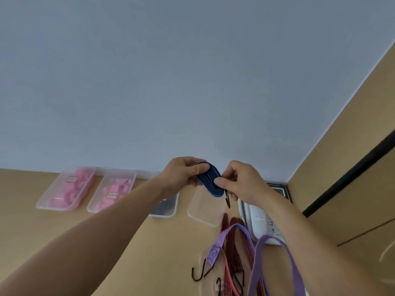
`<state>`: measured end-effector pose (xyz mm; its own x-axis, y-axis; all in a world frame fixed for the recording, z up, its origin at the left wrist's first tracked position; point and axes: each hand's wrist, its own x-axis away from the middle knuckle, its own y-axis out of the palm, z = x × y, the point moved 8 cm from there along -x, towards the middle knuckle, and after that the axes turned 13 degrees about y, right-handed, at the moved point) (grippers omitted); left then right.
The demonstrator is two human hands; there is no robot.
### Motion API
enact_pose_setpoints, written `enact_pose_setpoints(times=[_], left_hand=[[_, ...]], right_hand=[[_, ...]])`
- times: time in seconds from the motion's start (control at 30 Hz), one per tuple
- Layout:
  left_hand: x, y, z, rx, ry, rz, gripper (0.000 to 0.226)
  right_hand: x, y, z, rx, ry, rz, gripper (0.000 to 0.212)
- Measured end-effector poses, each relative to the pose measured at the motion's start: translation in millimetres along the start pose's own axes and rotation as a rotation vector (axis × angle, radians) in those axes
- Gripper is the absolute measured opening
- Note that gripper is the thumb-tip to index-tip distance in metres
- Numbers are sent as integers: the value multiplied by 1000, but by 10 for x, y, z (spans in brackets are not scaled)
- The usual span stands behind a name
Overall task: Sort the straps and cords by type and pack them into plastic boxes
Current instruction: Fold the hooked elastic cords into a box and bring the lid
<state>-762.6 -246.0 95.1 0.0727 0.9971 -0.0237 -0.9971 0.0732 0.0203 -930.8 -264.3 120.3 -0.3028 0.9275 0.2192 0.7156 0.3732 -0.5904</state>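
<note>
Holding a blue strap [210, 180] wound into a flat oval coil, we have it raised just above the empty clear box [205, 212], caught between both hands. Our left hand [181, 176] grips the coil's left end with its fingers curled round it. Our right hand [239, 182] pinches the other end between the thumb and bent fingers. A black hook [228, 201] dangles from the coil by the right hand, over the right edge of the empty clear box.

Just left of that box stands a box with dark contents [168, 208], partly hidden by our left forearm. Further left of it are two boxes of pink pieces [66, 189], each bearing a small label. Just right of the empty clear box sits a white telephone [265, 227]. Nearer to us than the box lie red-and-black striped cords [235, 253] with black hooks, and a purple strap [275, 263] loops across them. The box rests on the tan tabletop [42, 231], close to a pale wall [192, 82] behind it.
</note>
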Motion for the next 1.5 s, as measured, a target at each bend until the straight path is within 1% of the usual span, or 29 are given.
enact_pose_setpoints(times=[0.13, 0.2, 0.23, 0.27, 0.33, 0.37, 0.4, 0.43, 0.47, 0.57, 0.63, 0.7, 0.8, 1.03, 1.1, 1.23, 1.33, 1.5], left_hand=[[-332, -131, -387, -139, -50, 6, 20], [-439, -184, -613, -282, -102, -8, 17], [-471, -197, -719, -396, -125, -46, 15], [-501, -188, -832, -518, -147, -112, 16], [-540, -133, -1020, -732, -177, -265, 34], [-550, -91, -1086, -789, -186, -328, 37], [-563, -53, -1156, -817, -184, -371, 33], [-575, -26, -1212, -841, -194, -396, 22], [-588, -7, -1263, -878, -199, -431, 7], [-608, 40, -1353, -936, -197, -488, 28], [-582, 75, -1339, -944, -159, -510, 36], [-566, 83, -1342, -914, -154, -511, 37], [-560, 43, -1395, -812, -237, -501, 30], [-547, -3, -1442, -668, -307, -495, 22], [-550, -17, -1452, -636, -319, -479, 19], [-558, -48, -1482, -641, -334, -503, 15], [-556, -78, -1508, -551, -373, -459, 11], [-553, -95, -1530, -497, -397, -441, 22]], right_hand=[[-329, 156, 207, 7, 168, 152, 26], [-455, 264, 382, 12, 280, 225, 25], [-501, 320, 470, 30, 335, 263, 26], [-540, 372, 551, 66, 376, 303, 27], [-601, 484, 703, 130, 434, 350, 28], [-621, 544, 780, 140, 462, 358, 26], [-637, 609, 856, 143, 486, 359, 22], [-647, 669, 921, 139, 505, 360, 19], [-662, 726, 975, 130, 519, 367, 17], [-729, 871, 1059, 129, 560, 381, 17], [-780, 939, 1051, 153, 550, 395, 17], [-816, 1001, 1030, 177, 515, 410, 16], [-837, 1128, 1021, 236, 439, 399, 19], [-823, 1297, 1031, 391, 369, 312, 27], [-823, 1293, 1027, 380, 354, 306, 27], [-830, 1231, 1060, 255, 322, 301, 22], [-818, 1218, 1097, 242, 303, 308, 21], [-887, 1258, 1079, 251, 279, 323, 23]])
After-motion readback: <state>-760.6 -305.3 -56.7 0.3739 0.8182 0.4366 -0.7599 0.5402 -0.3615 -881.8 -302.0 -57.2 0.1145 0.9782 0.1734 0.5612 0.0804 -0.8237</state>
